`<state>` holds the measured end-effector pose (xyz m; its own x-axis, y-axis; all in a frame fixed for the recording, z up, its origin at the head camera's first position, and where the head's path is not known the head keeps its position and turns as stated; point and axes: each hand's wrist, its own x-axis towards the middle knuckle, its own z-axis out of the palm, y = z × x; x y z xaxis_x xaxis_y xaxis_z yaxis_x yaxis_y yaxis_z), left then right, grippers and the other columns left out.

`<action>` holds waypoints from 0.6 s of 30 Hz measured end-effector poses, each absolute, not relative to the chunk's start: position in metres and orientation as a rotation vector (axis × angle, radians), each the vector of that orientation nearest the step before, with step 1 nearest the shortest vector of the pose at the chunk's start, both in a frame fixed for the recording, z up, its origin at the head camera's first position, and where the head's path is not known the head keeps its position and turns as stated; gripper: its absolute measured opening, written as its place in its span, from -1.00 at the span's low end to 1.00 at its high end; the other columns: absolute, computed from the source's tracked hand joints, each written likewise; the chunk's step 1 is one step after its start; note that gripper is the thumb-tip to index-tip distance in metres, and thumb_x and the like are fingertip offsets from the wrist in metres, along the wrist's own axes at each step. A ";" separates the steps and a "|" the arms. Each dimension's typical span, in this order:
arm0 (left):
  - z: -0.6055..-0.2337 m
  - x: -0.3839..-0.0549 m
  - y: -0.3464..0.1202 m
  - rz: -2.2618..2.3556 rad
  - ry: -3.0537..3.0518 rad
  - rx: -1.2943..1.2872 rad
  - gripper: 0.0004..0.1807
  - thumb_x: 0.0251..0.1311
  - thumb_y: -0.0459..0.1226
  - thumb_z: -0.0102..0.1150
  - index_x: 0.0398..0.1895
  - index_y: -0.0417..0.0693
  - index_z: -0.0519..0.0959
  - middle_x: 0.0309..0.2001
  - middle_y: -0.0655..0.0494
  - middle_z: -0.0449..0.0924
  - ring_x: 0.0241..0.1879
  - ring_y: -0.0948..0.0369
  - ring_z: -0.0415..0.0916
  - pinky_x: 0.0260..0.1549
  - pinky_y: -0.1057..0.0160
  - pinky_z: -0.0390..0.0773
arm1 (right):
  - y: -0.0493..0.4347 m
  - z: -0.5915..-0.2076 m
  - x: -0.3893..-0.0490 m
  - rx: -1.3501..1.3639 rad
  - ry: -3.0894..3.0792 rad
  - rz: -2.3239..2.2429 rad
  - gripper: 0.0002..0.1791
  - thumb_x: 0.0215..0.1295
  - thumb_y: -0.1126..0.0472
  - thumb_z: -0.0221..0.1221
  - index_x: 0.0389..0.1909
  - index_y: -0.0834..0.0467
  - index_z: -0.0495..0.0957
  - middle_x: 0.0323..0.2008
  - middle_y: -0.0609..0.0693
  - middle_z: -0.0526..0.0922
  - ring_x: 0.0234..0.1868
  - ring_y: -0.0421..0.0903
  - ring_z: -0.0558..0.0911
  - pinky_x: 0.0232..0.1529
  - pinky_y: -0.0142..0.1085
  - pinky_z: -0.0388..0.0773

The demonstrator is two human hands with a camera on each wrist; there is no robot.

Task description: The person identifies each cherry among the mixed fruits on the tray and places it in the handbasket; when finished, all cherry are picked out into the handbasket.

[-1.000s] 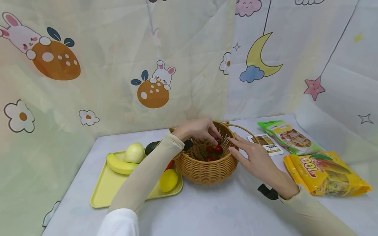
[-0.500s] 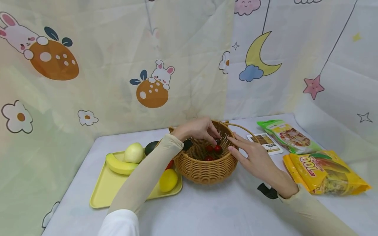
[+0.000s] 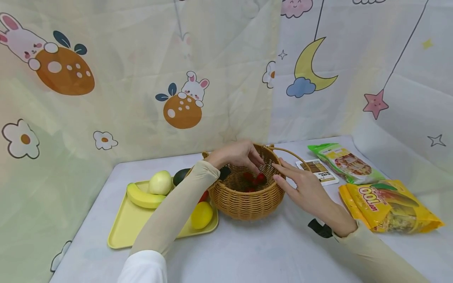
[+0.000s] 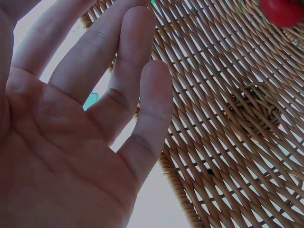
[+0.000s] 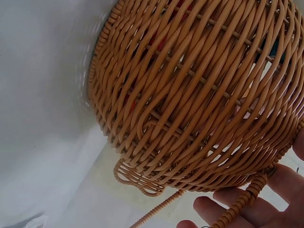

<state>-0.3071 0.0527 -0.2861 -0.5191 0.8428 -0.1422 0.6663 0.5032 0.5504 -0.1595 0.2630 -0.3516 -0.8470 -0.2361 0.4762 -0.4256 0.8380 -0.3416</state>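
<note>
My left hand (image 3: 238,156) reaches over the rim into the woven wicker basket (image 3: 247,206), fingers pointing down and loosely bent. Nothing shows between the fingers in the left wrist view, where the thumb is mostly hidden. Small red round fruits (image 3: 260,179) lie in the basket just below the fingertips; one red fruit (image 4: 282,10) also shows at the upper right of the left wrist view. My right hand (image 3: 303,188) rests its outstretched fingers against the basket's right rim. Beside these fingers, in the right wrist view, is the basket's thin wrapped handle (image 5: 242,202).
Left of the basket, a yellow tray (image 3: 124,228) bears a banana (image 3: 143,197), a pale green round fruit (image 3: 160,182) and a lemon (image 3: 202,215), partly behind my left arm. At right lie a yellow snack bag (image 3: 393,206), a green bag (image 3: 347,163) and a white card-like packet (image 3: 318,172).
The dark round fruit that was at my left fingertips has dropped away among the red ones in the basket. My right hand stays at the rim.
</note>
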 end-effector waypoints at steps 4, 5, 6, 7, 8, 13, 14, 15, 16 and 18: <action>-0.286 -0.308 0.053 0.610 2.349 1.264 -0.58 0.20 -0.24 0.46 0.14 -0.08 0.71 0.06 0.06 0.78 0.05 0.22 0.73 0.04 0.28 0.68 | 0.263 -0.352 -0.160 0.493 -2.589 0.618 -0.48 0.55 -0.04 0.11 0.39 0.11 0.51 0.42 0.25 0.45 0.27 0.31 0.59 0.05 0.16 0.63; -0.287 -0.308 0.053 0.609 2.348 1.265 -0.58 0.20 -0.24 0.46 0.14 -0.08 0.71 0.05 0.06 0.78 0.05 0.23 0.73 0.03 0.28 0.68 | 0.263 -0.352 -0.161 0.493 -2.589 0.617 -0.48 0.55 -0.04 0.11 0.39 0.11 0.51 0.42 0.25 0.45 0.27 0.31 0.59 0.04 0.16 0.63; -0.287 -0.308 0.053 0.605 2.349 1.266 -0.59 0.20 -0.24 0.46 0.14 -0.08 0.72 0.05 0.07 0.78 0.04 0.23 0.73 0.03 0.29 0.68 | 0.263 -0.352 -0.161 0.494 -2.590 0.616 -0.48 0.56 -0.04 0.10 0.39 0.11 0.50 0.42 0.25 0.45 0.26 0.31 0.60 0.03 0.15 0.63; -0.287 -0.308 0.053 0.597 2.354 1.269 -0.59 0.20 -0.23 0.47 0.13 -0.07 0.72 0.04 0.08 0.78 0.04 0.24 0.73 0.03 0.29 0.68 | 0.263 -0.353 -0.161 0.494 -2.590 0.614 -0.48 0.55 -0.04 0.10 0.39 0.11 0.51 0.42 0.25 0.45 0.26 0.31 0.60 0.02 0.15 0.63; -0.287 -0.308 0.053 0.593 2.354 1.272 -0.59 0.20 -0.23 0.47 0.13 -0.06 0.72 0.04 0.08 0.79 0.03 0.25 0.73 0.02 0.30 0.68 | 0.263 -0.353 -0.161 0.493 -2.591 0.612 -0.48 0.55 -0.04 0.10 0.39 0.10 0.50 0.42 0.25 0.45 0.26 0.31 0.60 0.02 0.15 0.63; -0.286 -0.308 0.052 0.582 2.361 1.284 -0.59 0.19 -0.23 0.48 0.12 -0.07 0.73 0.01 0.09 0.80 -0.01 0.26 0.75 0.00 0.31 0.68 | 0.262 -0.352 -0.160 0.492 -2.593 0.616 -0.48 0.55 -0.04 0.11 0.39 0.10 0.51 0.42 0.24 0.45 0.25 0.30 0.61 0.02 0.15 0.63; -0.286 -0.307 0.052 0.581 2.363 1.283 -0.59 0.19 -0.23 0.48 0.12 -0.08 0.73 0.00 0.09 0.80 -0.02 0.26 0.75 -0.01 0.32 0.68 | 0.262 -0.352 -0.160 0.492 -2.593 0.617 -0.49 0.55 -0.04 0.11 0.39 0.10 0.51 0.42 0.24 0.45 0.25 0.30 0.61 0.03 0.15 0.63; -0.286 -0.307 0.052 0.578 2.368 1.283 -0.59 0.19 -0.23 0.48 0.12 -0.08 0.73 0.00 0.09 0.80 -0.02 0.26 0.75 -0.02 0.32 0.68 | 0.262 -0.351 -0.160 0.492 -2.593 0.618 -0.49 0.55 -0.04 0.11 0.39 0.10 0.51 0.42 0.24 0.45 0.25 0.30 0.61 0.04 0.15 0.63; -0.286 -0.307 0.051 0.576 2.370 1.284 -0.60 0.19 -0.23 0.48 0.11 -0.07 0.73 -0.01 0.09 0.80 -0.03 0.27 0.75 -0.02 0.32 0.68 | 0.262 -0.351 -0.160 0.493 -2.594 0.618 -0.48 0.55 -0.05 0.11 0.39 0.10 0.51 0.42 0.24 0.45 0.26 0.30 0.60 0.05 0.16 0.63; -0.285 -0.306 0.051 0.575 2.374 1.285 -0.60 0.19 -0.24 0.48 0.11 -0.07 0.73 -0.01 0.09 0.80 -0.03 0.26 0.75 -0.02 0.31 0.68 | 0.262 -0.351 -0.161 0.495 -2.594 0.617 -0.48 0.55 -0.05 0.10 0.39 0.11 0.51 0.42 0.25 0.45 0.26 0.30 0.60 0.06 0.16 0.62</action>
<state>-0.3063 0.0511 -0.2855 -0.5100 0.8498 -0.1333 0.6947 0.4983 0.5187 -0.1610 0.2618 -0.3509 -0.8456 -0.2383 0.4777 -0.4279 0.8376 -0.3397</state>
